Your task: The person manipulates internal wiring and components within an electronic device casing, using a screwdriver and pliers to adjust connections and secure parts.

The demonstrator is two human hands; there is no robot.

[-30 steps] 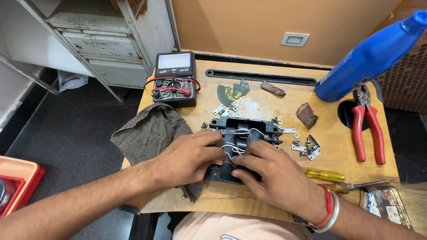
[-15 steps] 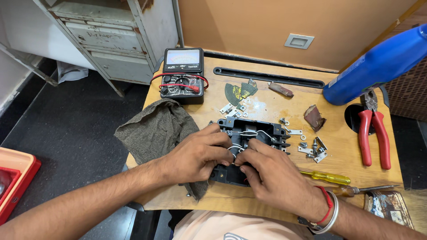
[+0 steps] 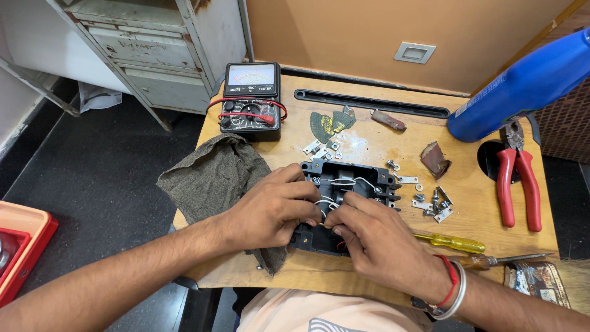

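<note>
While both hands work over it, the black plastic housing (image 3: pixel 344 184) lies flat near the front middle of the wooden surface (image 3: pixel 369 144), its open side up and thin white wires (image 3: pixel 344 182) running across its interior. The left hand (image 3: pixel 270 212) rests on the housing's left edge, its grip pinched shut on a wire loop at the centre. The right hand (image 3: pixel 375 243) covers the housing's lower right part; its thumb and forefinger are likewise closed on the white wires, fingertips of both hands almost touching.

A grey-green cloth (image 3: pixel 215 175) lies under the left wrist, touching the housing's left side. Behind it stands an analogue multimeter (image 3: pixel 252 101) with red and black leads. Loose metal brackets and screws (image 3: pixel 433 203) lie just right of the housing. A yellow-handled screwdriver (image 3: pixel 452 241) lies beside the right wrist. Red-handled pliers (image 3: pixel 519 184) and a blue bottle (image 3: pixel 522 86) lie at the surface's right end.
</note>
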